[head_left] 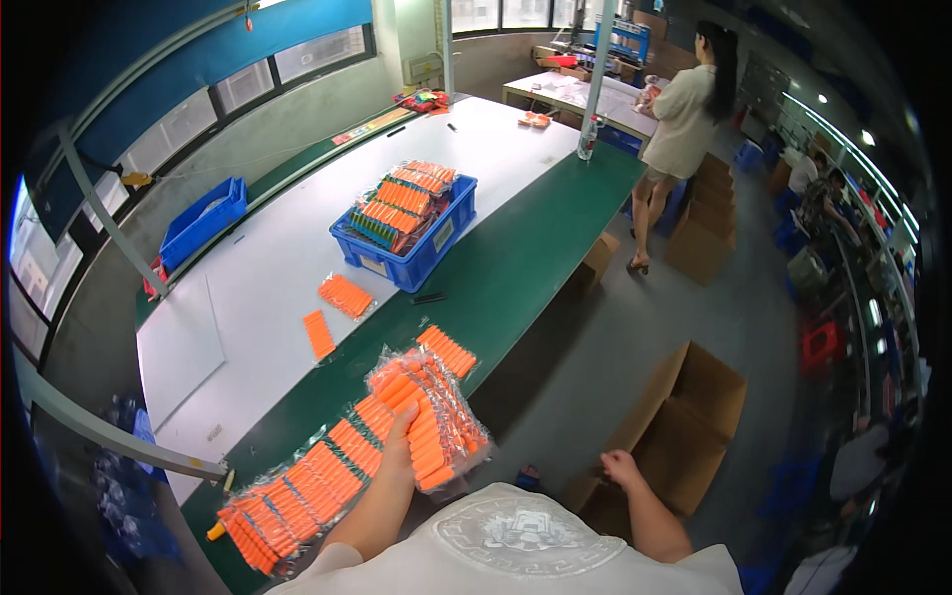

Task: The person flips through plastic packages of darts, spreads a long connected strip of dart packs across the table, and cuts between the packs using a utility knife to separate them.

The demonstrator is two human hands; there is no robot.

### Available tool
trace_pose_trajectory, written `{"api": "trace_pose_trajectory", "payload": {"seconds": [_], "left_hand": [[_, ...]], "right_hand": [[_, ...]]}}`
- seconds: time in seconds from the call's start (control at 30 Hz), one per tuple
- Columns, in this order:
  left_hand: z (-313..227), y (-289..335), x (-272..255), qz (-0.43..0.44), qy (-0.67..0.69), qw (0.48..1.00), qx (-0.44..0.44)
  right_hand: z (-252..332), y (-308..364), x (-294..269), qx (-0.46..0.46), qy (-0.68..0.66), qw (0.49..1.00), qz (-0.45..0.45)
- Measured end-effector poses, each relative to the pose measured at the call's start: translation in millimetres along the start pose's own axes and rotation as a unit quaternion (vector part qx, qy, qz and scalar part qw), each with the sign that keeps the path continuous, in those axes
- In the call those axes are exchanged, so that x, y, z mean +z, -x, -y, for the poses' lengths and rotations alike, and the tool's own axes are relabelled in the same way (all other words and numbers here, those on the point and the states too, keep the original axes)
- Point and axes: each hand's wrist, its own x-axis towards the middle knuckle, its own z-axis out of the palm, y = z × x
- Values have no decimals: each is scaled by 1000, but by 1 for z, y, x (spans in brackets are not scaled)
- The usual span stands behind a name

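Observation:
My left hand [399, 448] grips a stack of clear plastic packs of orange sticks [432, 421] above the green near strip of the table. A long row of similar packs [307, 491] lies beneath and to the left of it, and a small pack [448, 351] rests just beyond. Off the table's edge, my right hand [622, 469] is closed with curled fingers beside an open cardboard box [674, 426]. Whether it grips the box's edge or something small is hidden. Two more orange packs, a narrow one [318, 335] and a wider one [345, 296], lie farther off.
A blue crate [407, 270] heaped with orange packs stands mid-table. Farther back are a blue tray [203, 223], a plastic bottle [588, 139] and a metal post [598, 64]. A person [684, 109] stands beyond the table near upright cardboard boxes [704, 233].

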Motion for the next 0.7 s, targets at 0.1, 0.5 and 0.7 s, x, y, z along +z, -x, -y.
{"api": "trace_pose_trajectory", "payload": {"seconds": [0.1, 0.5, 0.7], "left_hand": [[27, -47, 27, -35, 16, 999, -4], [67, -295, 107, -104, -121, 985, 63], [67, -442, 154, -62, -163, 985, 11]], "right_hand": [[195, -29, 5, -76, -25, 977, 196], [441, -179, 57, -134, -124, 816, 548], [512, -285, 1, -42, -158, 839, 519]]}}
